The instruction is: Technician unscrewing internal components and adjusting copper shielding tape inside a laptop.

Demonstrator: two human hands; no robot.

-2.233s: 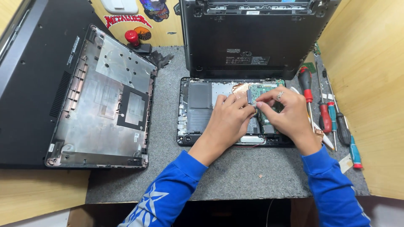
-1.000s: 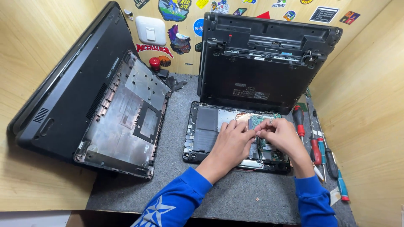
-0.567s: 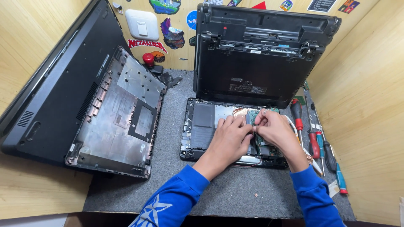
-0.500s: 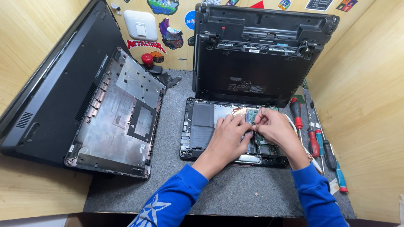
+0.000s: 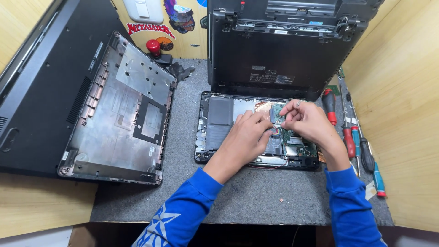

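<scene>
An opened small laptop base (image 5: 215, 132) lies on the grey mat, its circuit board and black battery exposed. Both of my hands rest over its right half. My left hand (image 5: 244, 137) lies on the board with the fingers curled toward a small green memory module (image 5: 277, 113). My right hand (image 5: 307, 122) pinches that module's right edge between thumb and fingers. A copper heat plate (image 5: 261, 106) shows just beside the fingertips. Whether the module is seated or lifted is hidden by my fingers.
A black laptop (image 5: 279, 50) stands propped behind the open base. A detached bottom cover (image 5: 119, 110) leans on another black laptop (image 5: 41, 77) at the left. Several screwdrivers (image 5: 354, 142) lie along the right wooden wall. A red button (image 5: 153, 45) sits at the back.
The camera view shifted and tilted between frames. Both hands stayed over the right part of the open base, fingers working at the green module with only small movements.
</scene>
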